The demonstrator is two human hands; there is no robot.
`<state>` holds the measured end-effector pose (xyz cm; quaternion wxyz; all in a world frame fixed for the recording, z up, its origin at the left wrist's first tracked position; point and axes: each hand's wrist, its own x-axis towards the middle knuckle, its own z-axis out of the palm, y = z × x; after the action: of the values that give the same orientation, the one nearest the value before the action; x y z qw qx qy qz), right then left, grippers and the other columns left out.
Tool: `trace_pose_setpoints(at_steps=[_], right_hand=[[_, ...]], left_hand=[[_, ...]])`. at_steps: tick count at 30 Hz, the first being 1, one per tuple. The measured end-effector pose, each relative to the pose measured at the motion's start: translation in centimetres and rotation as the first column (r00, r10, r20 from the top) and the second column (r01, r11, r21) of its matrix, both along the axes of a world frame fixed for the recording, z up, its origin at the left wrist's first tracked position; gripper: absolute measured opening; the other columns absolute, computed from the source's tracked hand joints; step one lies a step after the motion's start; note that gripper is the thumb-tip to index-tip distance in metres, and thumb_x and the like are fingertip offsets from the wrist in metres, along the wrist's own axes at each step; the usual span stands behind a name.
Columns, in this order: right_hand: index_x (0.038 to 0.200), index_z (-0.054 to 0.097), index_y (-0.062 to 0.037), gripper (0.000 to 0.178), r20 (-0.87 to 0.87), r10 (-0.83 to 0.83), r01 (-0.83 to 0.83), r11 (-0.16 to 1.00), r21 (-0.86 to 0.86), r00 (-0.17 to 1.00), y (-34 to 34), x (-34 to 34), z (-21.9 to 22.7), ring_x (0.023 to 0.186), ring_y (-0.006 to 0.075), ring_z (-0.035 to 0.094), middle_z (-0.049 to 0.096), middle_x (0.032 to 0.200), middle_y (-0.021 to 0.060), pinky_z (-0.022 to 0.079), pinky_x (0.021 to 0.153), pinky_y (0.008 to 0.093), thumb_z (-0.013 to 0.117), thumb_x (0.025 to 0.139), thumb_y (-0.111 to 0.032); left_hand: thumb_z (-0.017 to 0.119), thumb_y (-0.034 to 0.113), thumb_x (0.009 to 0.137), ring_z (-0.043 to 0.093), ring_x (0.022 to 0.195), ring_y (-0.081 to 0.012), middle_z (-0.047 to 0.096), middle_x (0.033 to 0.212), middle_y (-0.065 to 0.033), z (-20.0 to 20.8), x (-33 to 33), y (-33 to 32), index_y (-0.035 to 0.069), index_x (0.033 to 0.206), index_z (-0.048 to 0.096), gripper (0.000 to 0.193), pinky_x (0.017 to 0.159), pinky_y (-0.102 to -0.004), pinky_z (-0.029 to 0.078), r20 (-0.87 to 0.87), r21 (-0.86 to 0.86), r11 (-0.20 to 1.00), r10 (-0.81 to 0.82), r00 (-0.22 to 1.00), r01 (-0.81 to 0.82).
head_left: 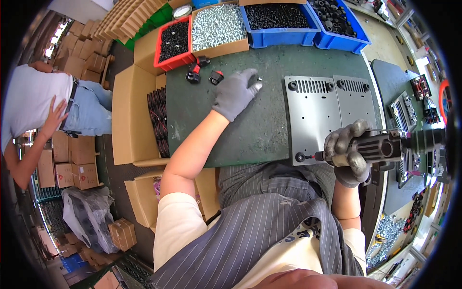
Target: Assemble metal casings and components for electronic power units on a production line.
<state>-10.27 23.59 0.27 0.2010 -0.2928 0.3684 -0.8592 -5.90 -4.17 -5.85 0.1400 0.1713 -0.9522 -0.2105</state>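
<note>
My right hand [350, 153], in a grey glove with darkened fingers, grips a power screwdriver [385, 147]. Its bit points left at a black rubber foot [301, 157] on the near left corner of a grey metal plate [310, 120]. Beside that plate lies a second slotted plate [357, 103], also with black feet on its far edge. Left of the plates, my gloved left hand [236, 94] rests low over the green tabletop [250, 130], thumb and forefinger pinched around a small silver metal piece [260, 78]. Two black-and-red switch-like parts [216, 77] [193, 74] lie by its knuckles.
Along the far edge stand a red bin [157, 60] of black parts, a carton [193, 45] of silver fasteners, and two blue bins [284, 37] [339, 43]. An open cardboard box [127, 115] adjoins the table's left. Another person [43, 103] stands farther left. Assemblies lie on a right-hand bench [385, 79].
</note>
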Motion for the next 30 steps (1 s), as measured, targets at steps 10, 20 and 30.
trace_pose_setpoints(at_steps=[10,20,30], right_hand=[[0.109,0.043,-0.0042,0.048,0.151,-0.134,0.129,0.991,0.042,0.979,1.8,-1.3,-1.8,0.060,0.0168,0.048,0.046,0.070,0.0050,0.043,0.057,0.0284,0.067,0.070,-0.017],[0.108,0.045,0.0005,0.043,0.224,-0.159,0.168,0.986,-0.019,0.961,2.3,-1.5,-2.4,0.060,0.0148,0.049,0.047,0.081,0.0058,0.047,0.055,0.0331,0.064,0.070,-0.011],[0.116,0.041,-0.0043,0.053,0.138,-0.293,0.294,0.956,0.012,0.946,1.7,-1.9,-2.0,0.075,0.0191,0.049,0.049,0.089,0.0082,0.046,0.063,0.0354,0.065,0.071,-0.018]], left_hand=[[0.059,0.026,0.085,0.062,0.084,-0.0292,0.065,0.088,-0.0129,1.8,-3.7,-2.0,0.009,0.098,0.063,0.022,0.074,-0.0366,0.048,-0.077,0.107,0.987,-0.110,0.991,0.118],[0.051,0.037,0.092,0.061,0.092,-0.0240,0.065,0.099,-0.0160,7.7,-10.9,-15.1,-0.001,0.107,0.060,0.042,0.080,-0.0333,0.046,-0.205,0.262,0.961,0.147,0.968,-0.091],[0.052,-0.003,0.074,0.059,0.091,-0.0164,0.061,0.103,-0.0103,6.8,-7.6,-5.5,-0.002,0.110,0.055,0.036,0.083,-0.0290,0.048,-0.501,0.696,0.522,-0.138,0.855,0.492]])
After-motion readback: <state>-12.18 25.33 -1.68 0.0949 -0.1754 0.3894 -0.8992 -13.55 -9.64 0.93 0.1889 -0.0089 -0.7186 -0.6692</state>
